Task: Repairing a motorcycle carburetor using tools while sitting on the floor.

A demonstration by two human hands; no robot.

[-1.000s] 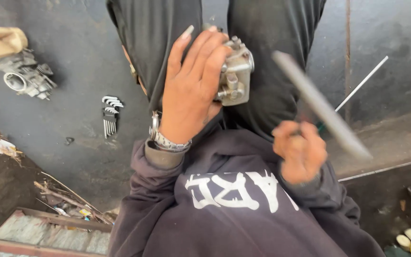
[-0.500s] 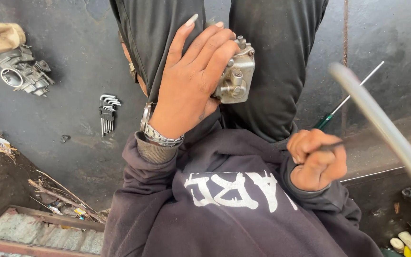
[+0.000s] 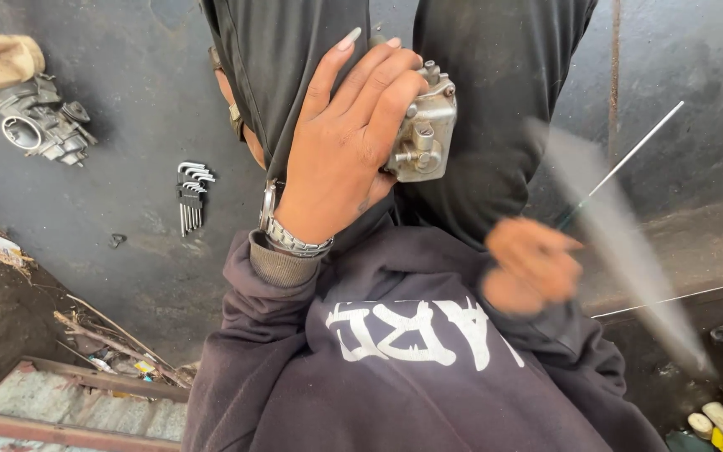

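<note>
Lying nearby: hex keys (image 3: 191, 194), second carburettor (image 3: 37, 124).

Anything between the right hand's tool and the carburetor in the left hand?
Nothing visible. The left hand holds the carburetor against the dark trousers, its right side uncovered. The right hand, blurred, sits lower right gripping a thin rod; only trouser fabric lies behind the gap between them.
</note>
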